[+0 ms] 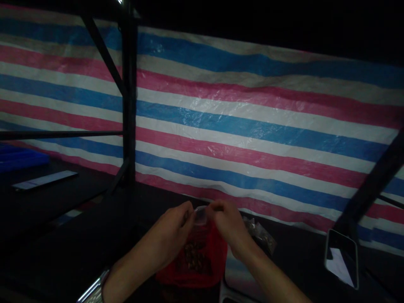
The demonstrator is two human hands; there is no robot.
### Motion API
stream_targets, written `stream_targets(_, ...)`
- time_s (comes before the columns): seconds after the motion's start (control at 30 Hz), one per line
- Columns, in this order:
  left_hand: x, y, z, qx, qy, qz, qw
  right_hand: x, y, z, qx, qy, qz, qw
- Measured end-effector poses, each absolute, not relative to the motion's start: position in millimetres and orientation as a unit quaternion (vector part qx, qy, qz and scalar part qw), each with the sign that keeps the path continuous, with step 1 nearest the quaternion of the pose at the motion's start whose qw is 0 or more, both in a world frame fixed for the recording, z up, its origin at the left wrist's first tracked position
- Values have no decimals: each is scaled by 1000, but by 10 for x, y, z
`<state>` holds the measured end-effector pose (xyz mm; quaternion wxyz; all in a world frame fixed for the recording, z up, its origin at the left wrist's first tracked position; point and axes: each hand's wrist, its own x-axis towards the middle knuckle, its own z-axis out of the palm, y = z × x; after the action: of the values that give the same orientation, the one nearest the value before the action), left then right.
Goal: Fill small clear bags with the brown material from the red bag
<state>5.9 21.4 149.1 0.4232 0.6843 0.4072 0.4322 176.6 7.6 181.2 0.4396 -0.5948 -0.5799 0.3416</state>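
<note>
Both hands pinch a small clear plastic bag (200, 216), holding it up between them. My left hand (175, 225), with a metal watch band on its wrist, grips the bag's left side. At the opposite side, the fingers of my right hand (229, 223) are closed on it. Below the hands stands a red plastic bin (219, 269) with many small brass-coloured metal pieces (195, 257) in it. Just right of my right hand lies another clear bag (261, 235) of small parts. The pieces' exact kind is too dark to make out.
A pale flat object (241, 277) lies partly under my right forearm. A phone (342, 260) leans near the right post. Further left are a blue tray (22, 156) and a thin pale slab (46, 180). Dark metal posts (128, 105) stand before a striped sheet (252, 126).
</note>
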Motion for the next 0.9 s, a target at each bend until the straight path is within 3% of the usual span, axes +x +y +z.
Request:
stream_targets(0.17, 77, 207, 1368, 592, 425, 360, 582, 1727, 111, 1874, -551, -644, 272, 456)
stream_targets(0.3, 117, 285, 1326, 432, 342, 384, 740, 1757, 21, 1812, -506, -716, 271, 398)
stream_targets(0.57, 297, 532, 1033, 506, 378, 518, 577, 2004, -82, 1575, -553, -794, 61, 245)
stream_targets(0.9, 472, 529, 741, 597, 327, 471, 562, 2171, -115, 1708, -586, -761, 42, 274)
